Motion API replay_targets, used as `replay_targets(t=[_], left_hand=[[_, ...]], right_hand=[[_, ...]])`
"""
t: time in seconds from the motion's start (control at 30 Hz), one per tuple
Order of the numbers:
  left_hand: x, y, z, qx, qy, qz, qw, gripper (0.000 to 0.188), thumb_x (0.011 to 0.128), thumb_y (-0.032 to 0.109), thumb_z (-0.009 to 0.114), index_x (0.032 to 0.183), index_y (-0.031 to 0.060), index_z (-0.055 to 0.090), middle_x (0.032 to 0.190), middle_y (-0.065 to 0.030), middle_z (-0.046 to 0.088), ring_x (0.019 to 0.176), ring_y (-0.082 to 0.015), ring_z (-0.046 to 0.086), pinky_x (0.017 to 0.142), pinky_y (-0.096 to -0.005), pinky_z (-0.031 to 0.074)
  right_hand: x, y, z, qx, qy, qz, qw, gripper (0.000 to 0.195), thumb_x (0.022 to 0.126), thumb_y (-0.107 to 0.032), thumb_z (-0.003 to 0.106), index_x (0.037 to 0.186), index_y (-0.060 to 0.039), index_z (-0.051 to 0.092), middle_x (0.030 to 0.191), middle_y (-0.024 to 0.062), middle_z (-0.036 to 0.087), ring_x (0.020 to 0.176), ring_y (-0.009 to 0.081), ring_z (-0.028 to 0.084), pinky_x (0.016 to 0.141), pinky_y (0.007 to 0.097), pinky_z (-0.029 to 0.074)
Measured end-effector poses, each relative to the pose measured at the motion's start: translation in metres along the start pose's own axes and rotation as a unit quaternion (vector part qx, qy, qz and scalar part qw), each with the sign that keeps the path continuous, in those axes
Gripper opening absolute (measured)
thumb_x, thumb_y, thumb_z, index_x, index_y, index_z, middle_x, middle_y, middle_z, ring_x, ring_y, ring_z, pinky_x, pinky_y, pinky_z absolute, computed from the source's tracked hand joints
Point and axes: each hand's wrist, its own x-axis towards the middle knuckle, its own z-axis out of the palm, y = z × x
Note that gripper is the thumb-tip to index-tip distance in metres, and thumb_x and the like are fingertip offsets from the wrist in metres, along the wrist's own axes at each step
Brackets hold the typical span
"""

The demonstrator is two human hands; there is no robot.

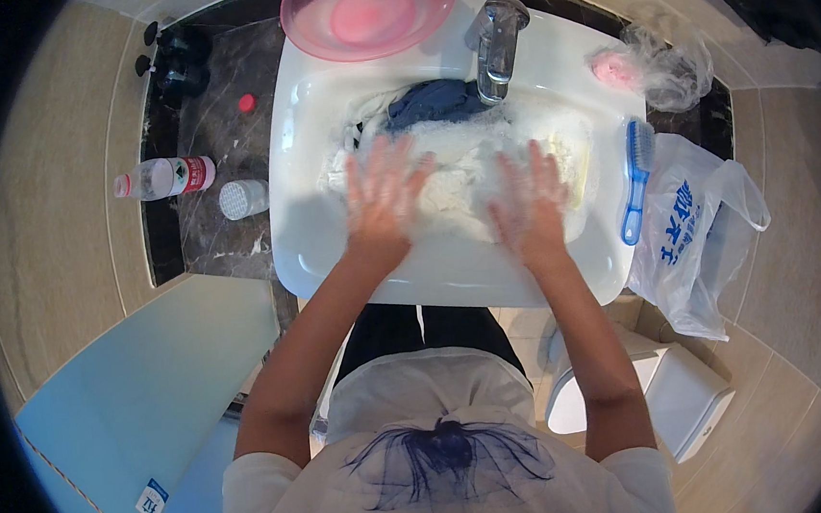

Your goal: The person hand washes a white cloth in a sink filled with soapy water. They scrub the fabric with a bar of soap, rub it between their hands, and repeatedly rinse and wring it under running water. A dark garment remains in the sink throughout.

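Note:
Both of my hands are over a white washbasin point(456, 280) with sudsy water and wet cloth in it. My left hand point(382, 204), blurred and with its fingers apart, is at the left side of a whitish cloth point(453, 194). To its right, my right hand point(530, 200) is also spread and blurred, with foam about its fingers. Whether either palm touches the cloth is hard to tell. A dark blue cloth point(434, 103) lies bunched behind them, below the chrome faucet point(497, 51). Beside my right hand, a pale yellow block point(577, 164) shows partly through the suds.
A pink translucent basin point(307, 40) rests at the back rim. On the right are a blue scrub brush point(636, 181), a white plastic bag point(678, 257) and a pink item in clear film point(616, 69). Leftward stand a lidded jar point(243, 199), a bottle point(166, 178) and a red cap point(247, 103).

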Motion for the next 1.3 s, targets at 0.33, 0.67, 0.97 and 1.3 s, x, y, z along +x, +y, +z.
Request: replay_targets(t=[0.33,0.67,0.97,1.3], left_hand=[[0.029,0.002,0.042,-0.030,-0.250,-0.007,0.968,0.072,0.088,0.033,0.057,0.150,0.0240,0.023,0.158,-0.0058,0.013,0.143,-0.0397,0.012,0.112,-0.0625,0.005],[0.039,-0.005,0.062,-0.147,-0.384,-0.129,0.903,0.074,0.083,0.010,0.054,0.149,0.0259,0.023,0.145,-0.0087,0.039,0.136,-0.0356,0.031,0.107,-0.0566,0.030],[0.011,0.000,0.049,-0.117,-0.027,0.030,0.992,0.044,0.073,0.016,0.072,0.114,0.0109,0.058,0.121,-0.0105,0.055,0.119,-0.0337,0.047,0.102,-0.0492,0.035],[0.027,-0.006,-0.022,-0.418,-0.062,0.005,0.906,0.032,0.069,0.012,0.076,0.096,0.0068,0.059,0.094,-0.0090,0.058,0.088,-0.0284,0.055,0.081,-0.0397,0.044]], right_hand=[[0.009,-0.017,0.034,-0.148,-0.244,-0.019,0.958,0.067,0.085,-0.036,0.059,0.147,-0.0284,0.035,0.157,0.0148,0.011,0.136,0.0479,0.026,0.101,0.0766,0.006],[0.036,-0.002,0.053,-0.138,-0.391,0.016,0.910,0.029,0.080,-0.021,0.059,0.106,-0.0100,0.065,0.116,0.0137,0.059,0.105,0.0340,0.057,0.091,0.0483,0.044],[0.006,-0.010,-0.017,0.070,-0.049,-0.107,0.991,0.025,0.068,-0.002,0.070,0.091,-0.0072,0.061,0.102,0.0116,0.057,0.099,0.0313,0.058,0.089,0.0455,0.044],[-0.007,-0.046,-0.124,0.345,0.061,-0.126,0.928,0.025,0.062,0.009,0.069,0.077,-0.0047,0.055,0.078,0.0109,0.052,0.073,0.0276,0.053,0.066,0.0325,0.044]])
